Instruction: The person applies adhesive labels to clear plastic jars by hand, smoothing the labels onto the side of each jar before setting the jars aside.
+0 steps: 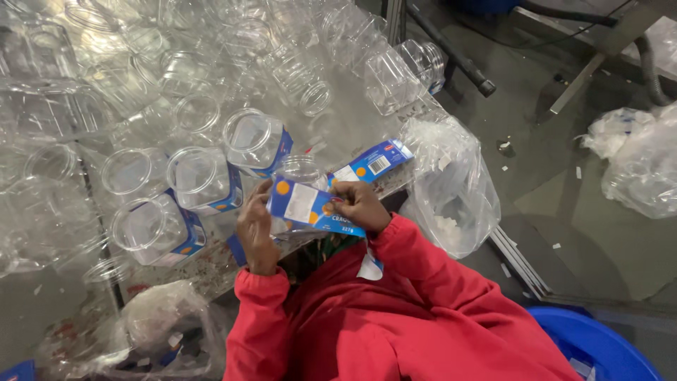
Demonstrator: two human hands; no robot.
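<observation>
My left hand (255,229) grips a clear plastic jar (300,173) from its left side, just above the table's near edge. My right hand (358,204) presses a blue label with orange dots (310,207) onto the front of that jar. Both sleeves are red. Behind the jar lies another blue label strip (370,164) on the table. To the left stand three labelled jars (204,180), mouths facing up.
Many unlabelled clear jars (296,74) cover the table (211,271) behind and to the left. A clear plastic bag (451,190) hangs at the table's right edge, another bag (159,324) sits at lower left. A blue tub (599,346) stands at lower right; more bags (642,162) lie on the floor.
</observation>
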